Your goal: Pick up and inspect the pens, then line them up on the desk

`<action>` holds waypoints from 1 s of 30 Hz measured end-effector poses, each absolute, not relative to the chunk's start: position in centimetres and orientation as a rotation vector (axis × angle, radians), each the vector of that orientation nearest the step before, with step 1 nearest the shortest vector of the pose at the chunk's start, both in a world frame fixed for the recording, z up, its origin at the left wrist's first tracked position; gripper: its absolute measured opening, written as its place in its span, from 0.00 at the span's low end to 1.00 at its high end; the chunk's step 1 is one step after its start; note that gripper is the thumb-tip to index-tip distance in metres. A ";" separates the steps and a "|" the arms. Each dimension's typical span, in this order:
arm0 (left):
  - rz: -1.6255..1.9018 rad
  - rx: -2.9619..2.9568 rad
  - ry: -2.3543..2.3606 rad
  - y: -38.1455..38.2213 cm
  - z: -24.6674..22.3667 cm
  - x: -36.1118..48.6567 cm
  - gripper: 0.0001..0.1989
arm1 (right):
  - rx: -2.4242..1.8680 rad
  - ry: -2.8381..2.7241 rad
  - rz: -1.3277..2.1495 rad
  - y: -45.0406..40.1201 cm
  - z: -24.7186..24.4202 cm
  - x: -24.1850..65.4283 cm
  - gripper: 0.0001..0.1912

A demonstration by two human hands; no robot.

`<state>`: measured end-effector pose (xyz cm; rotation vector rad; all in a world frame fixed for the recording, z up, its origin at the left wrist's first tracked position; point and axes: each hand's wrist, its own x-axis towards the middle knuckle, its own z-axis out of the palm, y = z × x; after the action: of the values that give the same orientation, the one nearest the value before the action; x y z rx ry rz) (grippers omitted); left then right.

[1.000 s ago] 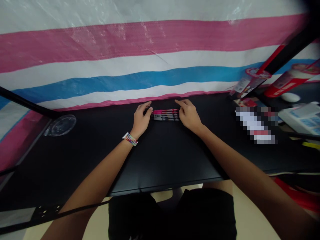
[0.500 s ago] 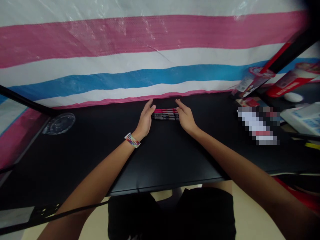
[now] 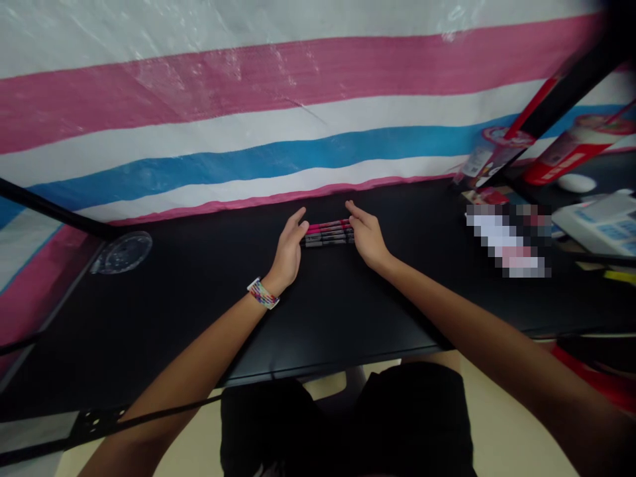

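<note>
A neat row of several pens [image 3: 328, 233] lies side by side on the black tabletop [image 3: 318, 305], some with pink-red barrels at the back, the nearer ones dark grey and clear. At their left ends stands my left hand [image 3: 289, 248], on its edge, fingers stretched out and thumb against the pens. My right hand [image 3: 368, 237] faces it at the right ends, its fingers likewise extended. The pens span the gap between both palms, and their tips are hidden by the hands. A colourful woven band [image 3: 263, 293] circles my left wrist.
A clear plastic lid [image 3: 122, 253] lies on the left. At the right are a drink cup with a straw [image 3: 497, 156], a red-and-white cup [image 3: 566, 156], a white egg-shaped object [image 3: 576, 183] and a pale box [image 3: 599, 222]. A striped sheet [image 3: 278, 149] hangs behind the table.
The camera view has tilted and shifted slightly. Both hands remain at the ends of the pens, and the row looks much the same.
</note>
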<state>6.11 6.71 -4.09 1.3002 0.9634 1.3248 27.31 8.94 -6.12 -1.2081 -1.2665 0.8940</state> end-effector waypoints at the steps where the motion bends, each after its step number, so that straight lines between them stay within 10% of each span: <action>1: 1.326 1.293 0.967 6.6 -4.0 6.2 0.28 | -1.202 -1.255 0.899 8.7 -6.1 27.3 0.28; 20: 1.323 1.346 1.014 0.8 -3.1 5.7 0.13 | -1.226 -1.257 0.937 4.1 -4.7 26.5 0.24; 30: 1.254 1.578 1.266 3.4 -3.2 4.3 0.07 | -1.086 -1.991 0.221 0.7 -1.7 28.3 0.10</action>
<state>4.29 3.41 -3.24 1.5781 1.2659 1.2542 28.33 0.72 -1.75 -1.0863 -1.9911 0.2211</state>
